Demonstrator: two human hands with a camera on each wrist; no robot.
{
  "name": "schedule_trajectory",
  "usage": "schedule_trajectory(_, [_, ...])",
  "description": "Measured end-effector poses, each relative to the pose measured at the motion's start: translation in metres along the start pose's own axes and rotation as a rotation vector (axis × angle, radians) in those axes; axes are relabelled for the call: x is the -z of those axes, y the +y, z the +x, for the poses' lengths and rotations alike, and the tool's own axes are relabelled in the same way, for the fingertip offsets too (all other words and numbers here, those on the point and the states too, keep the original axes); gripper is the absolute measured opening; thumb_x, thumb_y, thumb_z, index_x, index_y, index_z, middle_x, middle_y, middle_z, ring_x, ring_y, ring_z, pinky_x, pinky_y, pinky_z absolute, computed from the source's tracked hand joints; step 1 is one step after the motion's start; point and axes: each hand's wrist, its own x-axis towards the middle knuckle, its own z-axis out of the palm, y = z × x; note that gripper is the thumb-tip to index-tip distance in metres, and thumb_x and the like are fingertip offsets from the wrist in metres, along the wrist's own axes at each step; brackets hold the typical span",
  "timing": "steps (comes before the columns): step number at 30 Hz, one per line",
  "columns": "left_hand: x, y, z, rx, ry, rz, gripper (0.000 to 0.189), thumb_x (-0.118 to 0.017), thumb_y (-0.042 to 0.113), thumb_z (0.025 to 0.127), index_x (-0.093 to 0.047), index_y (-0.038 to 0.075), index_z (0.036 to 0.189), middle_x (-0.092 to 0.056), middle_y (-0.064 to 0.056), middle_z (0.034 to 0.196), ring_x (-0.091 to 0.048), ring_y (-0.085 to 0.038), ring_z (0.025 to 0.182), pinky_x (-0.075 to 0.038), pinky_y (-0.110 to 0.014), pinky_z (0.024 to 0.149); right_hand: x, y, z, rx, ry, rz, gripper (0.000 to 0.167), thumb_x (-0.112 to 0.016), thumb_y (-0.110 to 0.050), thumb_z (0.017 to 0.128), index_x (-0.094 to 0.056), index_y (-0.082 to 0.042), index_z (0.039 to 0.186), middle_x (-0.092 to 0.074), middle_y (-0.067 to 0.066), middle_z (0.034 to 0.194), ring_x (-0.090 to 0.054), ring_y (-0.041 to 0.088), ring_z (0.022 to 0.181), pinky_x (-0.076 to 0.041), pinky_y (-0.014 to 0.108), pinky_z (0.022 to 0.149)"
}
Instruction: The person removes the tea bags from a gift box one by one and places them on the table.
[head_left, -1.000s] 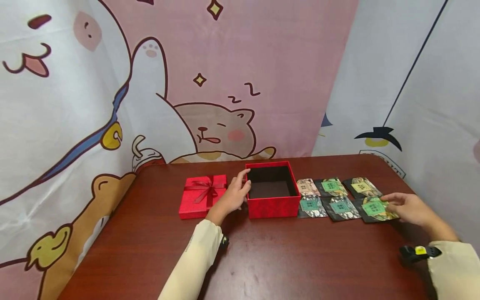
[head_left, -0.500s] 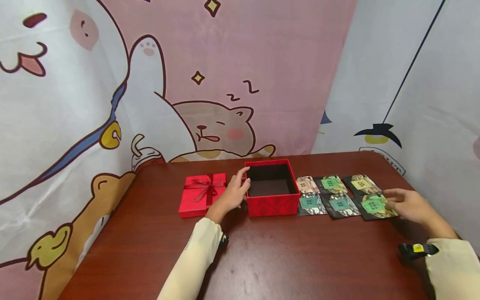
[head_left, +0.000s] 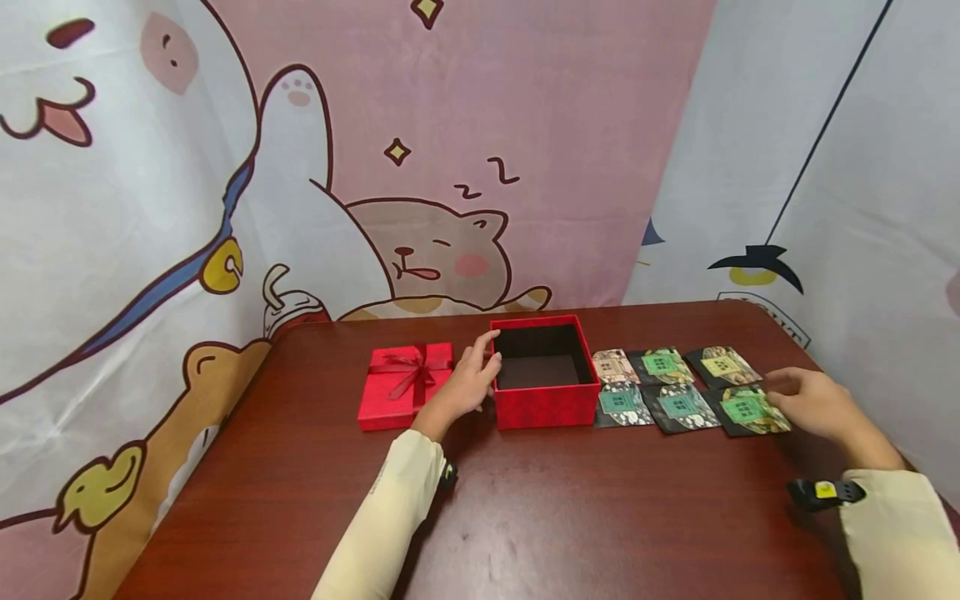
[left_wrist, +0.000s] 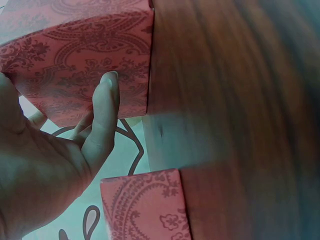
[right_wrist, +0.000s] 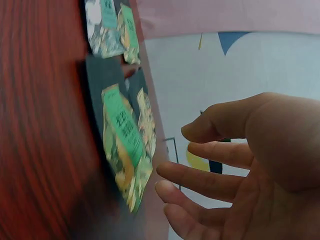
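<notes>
A red open-topped gift box with a dark lining stands mid-table, nothing inside it. My left hand rests against its left side, one fingertip up at the rim. In the left wrist view, the thumb and fingers lie along the box's patterned wall. Several flat square packets with black edges and printed labels lie in two rows right of the box. At the front-right packet, with its green label, my right hand hovers beside the right edge. The right wrist view shows its fingers loosely bent, holding nothing.
Left of the box lies a red lid tied with a dark red ribbon bow. Both stand on a brown wooden table. A printed cartoon cloth hangs behind the table and along its sides.
My right hand has drawn slightly up and left around the front-right packet's edge, its fingers curling in a little more. The left hand stays against the box.
</notes>
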Motion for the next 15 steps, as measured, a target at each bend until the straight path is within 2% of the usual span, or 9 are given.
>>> schedule_trajectory(7, [0.001,0.000,0.001,-0.002,-0.010,-0.007,0.050,-0.042,0.033,0.105,-0.028,0.026,0.153,-0.044,-0.017,0.129,-0.065,-0.036,0.070,-0.051,-0.032,0.040,-0.007,-0.027,0.005,0.049,0.053,0.043,0.043,-0.063,-0.013,0.092,-0.053,0.016,0.122,-0.063,0.037,0.107,-0.062,0.051,0.093,-0.050,0.053,0.066])
schedule_trajectory(11, [0.003,0.000,0.002,-0.012,-0.017,0.020,0.051,-0.042,0.033,0.105,-0.028,0.024,0.153,-0.046,-0.018,0.130,-0.066,-0.036,0.070,-0.052,-0.035,0.042,-0.013,-0.050,0.009,0.095,0.056,0.077,0.042,-0.062,-0.012,0.093,-0.053,0.014,0.125,-0.060,0.039,0.112,-0.063,0.051,0.095,-0.053,0.041,0.060])
schedule_trajectory(12, [0.004,0.001,0.002,-0.017,-0.020,0.042,0.052,-0.043,0.033,0.105,-0.028,0.023,0.153,-0.046,-0.018,0.131,-0.067,-0.035,0.072,-0.054,-0.036,0.047,-0.014,-0.057,0.010,0.109,0.056,0.086,0.042,-0.061,-0.011,0.094,-0.053,0.014,0.126,-0.060,0.040,0.114,-0.063,0.052,0.096,-0.053,0.039,0.058])
schedule_trajectory(15, [0.008,0.004,0.003,-0.039,-0.021,0.158,0.053,-0.044,0.033,0.104,-0.030,0.021,0.153,-0.050,-0.016,0.134,-0.067,-0.031,0.097,-0.058,-0.043,0.077,-0.019,-0.080,0.013,0.145,0.059,0.104,0.041,-0.060,-0.011,0.095,-0.052,0.012,0.128,-0.058,0.039,0.117,-0.063,0.052,0.098,-0.052,0.035,0.055])
